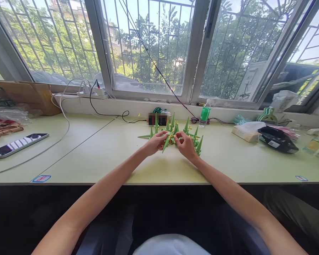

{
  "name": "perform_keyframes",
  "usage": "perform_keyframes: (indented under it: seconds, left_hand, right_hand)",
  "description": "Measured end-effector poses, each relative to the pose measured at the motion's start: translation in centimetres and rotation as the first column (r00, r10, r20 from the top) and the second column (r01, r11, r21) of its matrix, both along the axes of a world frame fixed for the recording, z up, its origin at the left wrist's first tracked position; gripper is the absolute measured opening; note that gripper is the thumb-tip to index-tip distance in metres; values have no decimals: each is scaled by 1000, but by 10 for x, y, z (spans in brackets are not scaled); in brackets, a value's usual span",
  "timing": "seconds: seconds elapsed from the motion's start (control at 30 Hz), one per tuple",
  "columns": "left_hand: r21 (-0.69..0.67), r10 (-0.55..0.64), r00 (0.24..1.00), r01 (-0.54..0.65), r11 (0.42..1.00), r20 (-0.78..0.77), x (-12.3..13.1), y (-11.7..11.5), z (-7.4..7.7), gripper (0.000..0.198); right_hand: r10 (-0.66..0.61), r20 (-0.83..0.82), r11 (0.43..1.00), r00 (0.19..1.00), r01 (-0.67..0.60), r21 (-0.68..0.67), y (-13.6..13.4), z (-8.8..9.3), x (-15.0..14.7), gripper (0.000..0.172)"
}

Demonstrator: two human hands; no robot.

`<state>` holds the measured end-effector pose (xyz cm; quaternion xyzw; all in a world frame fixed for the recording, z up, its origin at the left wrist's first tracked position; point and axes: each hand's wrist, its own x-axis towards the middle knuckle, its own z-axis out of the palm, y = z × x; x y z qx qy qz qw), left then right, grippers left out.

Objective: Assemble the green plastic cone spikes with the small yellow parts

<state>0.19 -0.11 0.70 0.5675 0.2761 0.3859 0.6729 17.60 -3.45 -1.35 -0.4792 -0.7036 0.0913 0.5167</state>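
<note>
Over the middle of the table, my left hand [156, 143] is closed on a green pointed piece [166, 144] whose tip slants down toward me. A small yellow part shows at its upper end. Close by on the right, my right hand [185, 145] is in a pinch at the yellow end; whatever lies between its fingertips is too small to make out. Around and behind both hands stand several more green cone-shaped pieces [186, 124] with yellow bits. One green spike [144, 136] lies flat to the left. My hands partly hide the group.
A dark box [157, 119] with a cable sits behind the pieces, near a green-labelled bottle [205, 113]. To the right are a tissue pack [245, 131] and a black bag [278, 139]. On the left lie a phone [18, 145], a white cable [64, 132] and a cardboard box [32, 97].
</note>
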Motion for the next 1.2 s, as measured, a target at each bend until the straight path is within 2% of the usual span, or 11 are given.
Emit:
perform_keyframes:
  seconds: [0.3, 0.67, 0.9, 1.07, 1.2]
  left_hand:
    - [-28, 3, 999, -2, 1000, 55, -1, -1, 3, 36]
    - [-11, 13, 998, -13, 1000, 53, -1, -3, 5, 37]
    - [69, 172, 983, -167, 984, -69, 1, 2, -3, 48]
    - [112, 267, 959, -256, 960, -95, 1, 5, -6, 46]
    - [123, 300, 948, -286, 950, -109, 1, 5, -6, 41]
  right_hand:
    - [3, -10, 1000, 1000, -3, -6, -2, 2, 0, 26]
    - [40, -67, 999, 997, -38, 19, -4, 1, -2, 27]
    - [68, -130, 995, 989, -57, 85, -4, 1, -3, 28]
    - [99, -142, 990, 985, -82, 117, -2, 0, -2, 25]
    - [93, -123, 991, 988, -79, 112, -2, 0, -2, 24]
